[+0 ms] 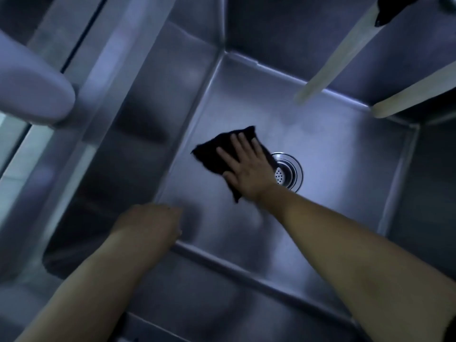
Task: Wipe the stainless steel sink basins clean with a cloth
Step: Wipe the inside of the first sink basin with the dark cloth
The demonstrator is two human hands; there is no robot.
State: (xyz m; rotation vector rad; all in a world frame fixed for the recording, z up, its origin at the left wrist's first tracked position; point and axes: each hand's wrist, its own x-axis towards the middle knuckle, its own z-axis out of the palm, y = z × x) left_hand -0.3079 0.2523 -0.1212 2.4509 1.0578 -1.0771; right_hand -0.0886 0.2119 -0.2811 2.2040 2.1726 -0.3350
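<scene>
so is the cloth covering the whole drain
No, the dark cloth under the right hand overlaps only the drain's left edge.

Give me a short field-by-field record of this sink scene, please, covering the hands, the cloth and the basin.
right hand: flat, fingers spread, pressing the cloth to the basin floor
cloth: dark, partly covered by the hand, beside the drain
drain: round, perforated strainer, partly hidden by the hand
left hand: blurred, at the basin's near rim, holding nothing visible
basin: stainless steel, floor bare apart from the cloth
</scene>
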